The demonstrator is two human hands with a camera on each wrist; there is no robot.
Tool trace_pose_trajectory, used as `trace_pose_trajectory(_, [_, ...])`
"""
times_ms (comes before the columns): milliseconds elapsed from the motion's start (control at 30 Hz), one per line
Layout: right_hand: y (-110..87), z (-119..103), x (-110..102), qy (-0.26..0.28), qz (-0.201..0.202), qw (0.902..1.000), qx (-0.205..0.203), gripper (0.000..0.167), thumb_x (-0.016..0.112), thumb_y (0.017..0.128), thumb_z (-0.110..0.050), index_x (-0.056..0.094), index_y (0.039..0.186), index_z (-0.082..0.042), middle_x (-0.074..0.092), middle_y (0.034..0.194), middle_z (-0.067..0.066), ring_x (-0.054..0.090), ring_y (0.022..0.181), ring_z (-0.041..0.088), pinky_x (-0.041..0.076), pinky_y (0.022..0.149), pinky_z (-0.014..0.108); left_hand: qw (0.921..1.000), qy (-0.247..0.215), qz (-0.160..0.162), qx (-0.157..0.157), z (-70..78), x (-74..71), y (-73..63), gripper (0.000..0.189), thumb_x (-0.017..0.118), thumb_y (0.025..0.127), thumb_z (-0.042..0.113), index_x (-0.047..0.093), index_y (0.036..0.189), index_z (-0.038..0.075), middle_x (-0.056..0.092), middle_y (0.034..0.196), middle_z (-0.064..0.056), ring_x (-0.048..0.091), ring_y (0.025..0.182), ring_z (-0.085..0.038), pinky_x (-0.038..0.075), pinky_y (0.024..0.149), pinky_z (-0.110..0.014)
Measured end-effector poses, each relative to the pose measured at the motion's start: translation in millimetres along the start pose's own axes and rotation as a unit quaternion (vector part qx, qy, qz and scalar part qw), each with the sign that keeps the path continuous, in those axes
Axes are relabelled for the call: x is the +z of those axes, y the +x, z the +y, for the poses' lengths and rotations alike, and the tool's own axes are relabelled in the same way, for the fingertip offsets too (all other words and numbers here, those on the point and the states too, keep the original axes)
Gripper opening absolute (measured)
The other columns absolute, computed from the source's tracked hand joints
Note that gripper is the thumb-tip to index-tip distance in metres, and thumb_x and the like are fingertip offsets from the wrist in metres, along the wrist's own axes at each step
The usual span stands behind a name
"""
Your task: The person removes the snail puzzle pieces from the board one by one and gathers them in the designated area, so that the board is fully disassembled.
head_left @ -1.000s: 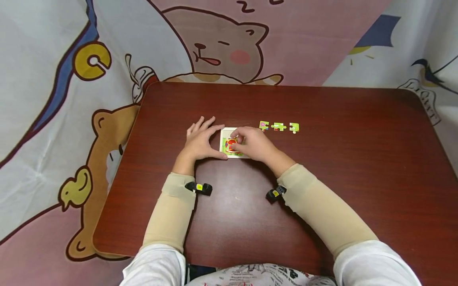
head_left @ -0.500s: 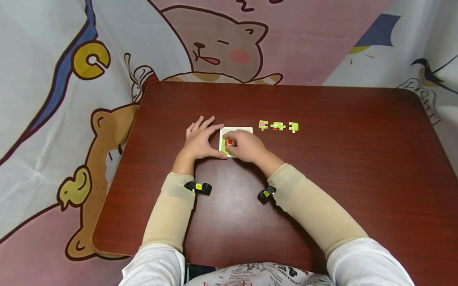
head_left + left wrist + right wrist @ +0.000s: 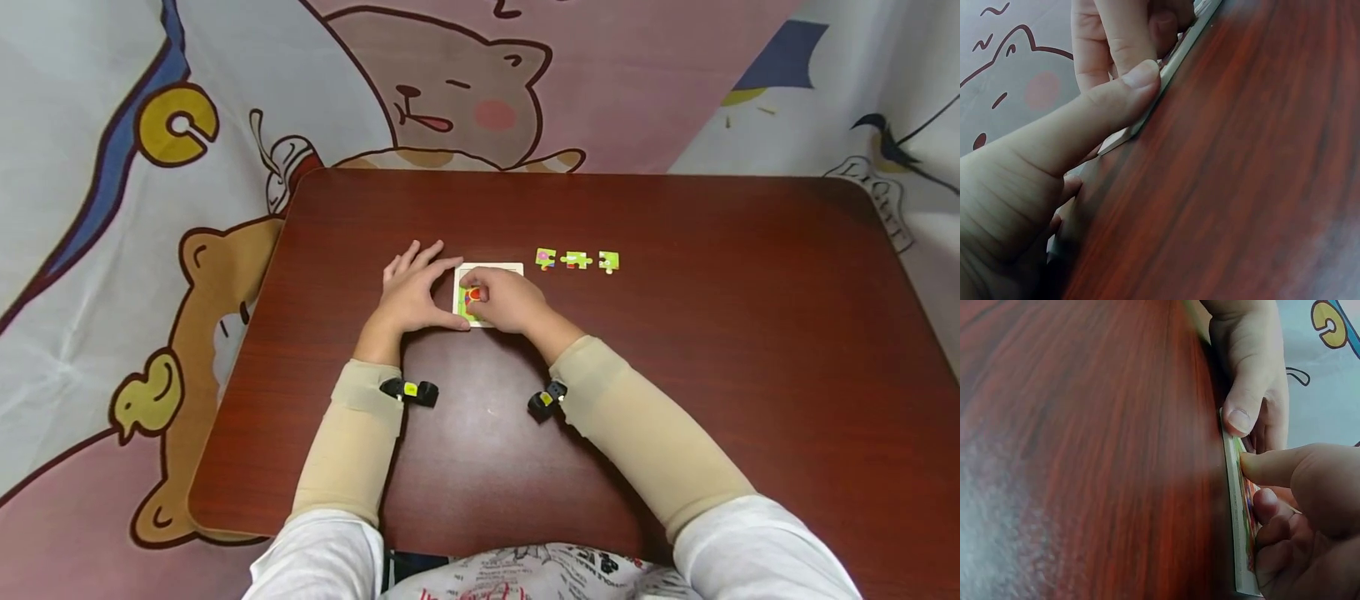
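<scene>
A small square jigsaw puzzle lies in a pale frame on the table, its green and red picture partly hidden under my right hand. My left hand is spread along the frame's left side, index finger at the far corner and thumb on the near edge. Over the picture, my right hand bends its fingers downward. The right wrist view shows its thumb and a fingertip touching the printed surface, a gap between them. Whether they pinch a piece cannot be made out.
Three loose green puzzle pieces lie in a row to the right of the frame. The brown table extends widely to the right, and a printed cloth hangs behind its far edge.
My right hand has shifted left across the picture, from its middle toward its left side, uncovering the frame's top right corner. The left hand keeps its place on the frame.
</scene>
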State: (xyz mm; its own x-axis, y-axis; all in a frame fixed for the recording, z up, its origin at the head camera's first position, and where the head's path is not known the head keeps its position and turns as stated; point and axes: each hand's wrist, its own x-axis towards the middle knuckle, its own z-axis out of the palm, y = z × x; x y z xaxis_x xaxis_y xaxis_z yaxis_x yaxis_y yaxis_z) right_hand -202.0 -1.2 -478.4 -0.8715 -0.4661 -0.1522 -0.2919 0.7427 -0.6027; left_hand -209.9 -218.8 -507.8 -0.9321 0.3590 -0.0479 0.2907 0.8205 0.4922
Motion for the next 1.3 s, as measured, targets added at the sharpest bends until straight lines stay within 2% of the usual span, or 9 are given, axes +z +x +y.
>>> trace_pose_trajectory(567, [0.3, -8.4, 0.4, 0.017, 0.009, 0.9992, 0.037, 0.042, 0.074, 0.096, -0.016, 0.068, 0.137, -0.019, 0.06, 0.089, 0.0, 0.056, 0.078, 0.018, 0.043, 0.069, 0.035, 0.9999, -0.003, 0.01, 0.0, -1.9, -2.2, 1.4, 0.114, 0.096, 0.062, 0.069, 0.052, 0.16, 0.032, 0.023, 0.177, -0.001, 0.004, 0.164, -0.033, 0.006, 0.124, -0.062])
trace_pose_trajectory(767, [-1.6, -4.6, 6.3, 0.041, 0.045, 0.9972, 0.043, 0.04, 0.077, 0.094, -0.016, 0.07, 0.133, -0.023, 0.059, 0.085, -0.001, 0.056, 0.074, 0.018, 0.042, 0.066, 0.036, 0.9999, -0.004, 0.013, 0.003, -1.1, -2.1, 0.9, 0.111, 0.094, 0.065, 0.071, 0.052, 0.16, 0.032, 0.023, 0.177, -0.002, 0.004, 0.164, -0.034, 0.006, 0.124, -0.062])
trace_pose_trajectory(900, [-3.7, -1.6, 12.6, 0.051, 0.079, 0.995, 0.031, 0.039, 0.079, 0.093, -0.015, 0.073, 0.13, -0.024, 0.058, 0.083, 0.0, 0.055, 0.073, 0.018, 0.042, 0.066, 0.036, 0.9999, -0.001, 0.012, 0.008, -2.1, -1.4, 0.7, 0.105, 0.09, 0.07, 0.069, 0.051, 0.16, 0.031, 0.025, 0.176, -0.003, 0.005, 0.164, -0.034, 0.005, 0.124, -0.062])
trace_pose_trajectory(1000, [-6.6, 0.8, 17.3, 0.054, 0.109, 0.9925, 0.01, 0.038, 0.08, 0.091, -0.012, 0.075, 0.128, -0.023, 0.06, 0.089, 0.002, 0.057, 0.079, 0.019, 0.044, 0.069, 0.038, 0.9999, 0.002, 0.009, 0.009, -2.7, -0.4, 0.4, 0.103, 0.088, 0.072, 0.069, 0.051, 0.161, 0.031, 0.025, 0.176, -0.003, 0.005, 0.164, -0.034, 0.005, 0.125, -0.061])
trace_pose_trajectory(1200, [-11.5, 5.9, 25.8, 0.062, 0.156, 0.9856, -0.022, 0.034, 0.08, 0.091, -0.011, 0.079, 0.125, -0.019, 0.067, 0.119, 0.006, 0.064, 0.106, 0.021, 0.051, 0.087, 0.042, 1.0, 0.002, 0.004, 0.005, -1.2, -0.3, 0.3, 0.104, 0.088, 0.072, 0.07, 0.051, 0.161, 0.032, 0.024, 0.176, -0.003, 0.004, 0.164, -0.034, 0.004, 0.125, -0.06])
trace_pose_trajectory(1300, [-12.2, 8.2, 27.6, 0.071, 0.161, 0.9839, -0.028, 0.033, 0.078, 0.092, -0.008, 0.079, 0.124, -0.018, 0.072, 0.124, 0.005, 0.065, 0.108, 0.02, 0.051, 0.09, 0.041, 1.0, -0.001, -0.002, 0.0, 0.2, -0.6, 0.7, 0.103, 0.089, 0.072, 0.069, 0.05, 0.161, 0.032, 0.024, 0.177, -0.003, 0.003, 0.164, -0.033, 0.003, 0.126, -0.059])
